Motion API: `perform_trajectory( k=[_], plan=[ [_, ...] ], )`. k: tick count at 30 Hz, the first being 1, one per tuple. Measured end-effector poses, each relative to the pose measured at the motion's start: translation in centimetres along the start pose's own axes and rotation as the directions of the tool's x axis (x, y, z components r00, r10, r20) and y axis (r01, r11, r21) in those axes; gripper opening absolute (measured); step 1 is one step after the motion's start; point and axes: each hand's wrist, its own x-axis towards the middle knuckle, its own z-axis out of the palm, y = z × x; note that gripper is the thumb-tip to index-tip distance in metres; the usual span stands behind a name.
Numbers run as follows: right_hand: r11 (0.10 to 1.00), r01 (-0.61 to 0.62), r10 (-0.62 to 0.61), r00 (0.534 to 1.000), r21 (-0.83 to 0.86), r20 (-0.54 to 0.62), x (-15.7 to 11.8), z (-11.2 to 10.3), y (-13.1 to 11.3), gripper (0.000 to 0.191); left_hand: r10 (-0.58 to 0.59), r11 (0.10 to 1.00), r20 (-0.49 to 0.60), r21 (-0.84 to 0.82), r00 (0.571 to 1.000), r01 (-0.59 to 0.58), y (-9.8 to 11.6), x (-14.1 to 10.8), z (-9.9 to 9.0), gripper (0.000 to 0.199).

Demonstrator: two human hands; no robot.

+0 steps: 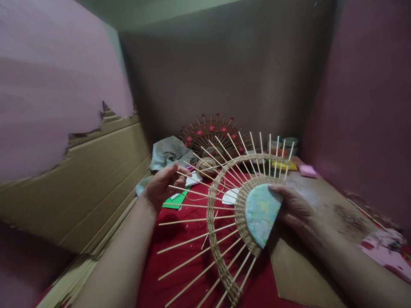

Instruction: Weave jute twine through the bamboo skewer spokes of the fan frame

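Above the red cloth (257, 286), toward its right edge, a half-round woven fan (211, 214) is held up, its pale patterned centre (261, 211) clamped in the fingers of the right hand (295, 207): the thumb is laid over the front at the upper corner, the other fingers are tucked behind. By the stick tips at the fan's upper left, the left hand (167, 182) is raised with bent fingers; whether a stick is pinched cannot be told. Toward the cloth's far edge, a twine ball (207, 167) is seen before a flowered fan (212, 129).
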Motion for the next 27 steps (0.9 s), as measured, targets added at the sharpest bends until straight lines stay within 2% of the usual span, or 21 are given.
perform_trajectory(
  k=[5, 8, 11, 15, 20, 24, 27],
  plan=[
    [1.000, -0.011, 0.011, 1.000, -0.021, -0.014, 0.0, 0.2, 0.0, 0.013, 0.000, 0.997, 0.012, 0.073, 1.000, -0.001, 0.2, 0.0, -1.0, 0.018],
    [1.000, -0.013, 0.013, 1.000, -0.003, -0.025, 0.1, 0.3, 0.0, 0.012, 0.017, 0.978, -0.063, 0.209, 0.998, -0.003, 0.5, 0.1, -1.0, 0.014],
    [1.000, 0.000, 0.000, 0.999, 0.010, -0.036, 0.3, 0.3, 0.0, 0.012, 0.124, 0.924, -0.151, 0.378, 0.981, -0.059, 0.8, 0.2, -0.7, 0.015],
    [1.000, 0.010, -0.011, 0.999, -0.008, -0.047, 0.2, 0.4, 0.1, 0.012, 0.272, 0.832, -0.195, 0.541, 0.942, -0.128, 1.1, 0.0, -0.2, 0.016],
    [1.000, 0.009, -0.009, 0.999, -0.003, -0.040, 0.1, 0.5, 0.2, 0.012, 0.262, 0.872, -0.248, 0.475, 0.933, -0.119, 1.5, -0.5, -0.2, 0.024],
    [0.999, 0.017, -0.015, 0.999, 0.042, -0.047, 0.0, 0.6, 0.1, 0.011, 0.247, 0.898, -0.204, 0.415, 0.947, -0.145, 1.8, -0.8, -0.3, 0.034],
    [0.997, 0.023, -0.020, 0.999, 0.070, -0.039, -0.1, 0.7, 0.2, 0.013, 0.180, 0.928, -0.190, 0.359, 0.965, -0.103, 1.4, -0.6, -0.3, 0.040]
  ],
)
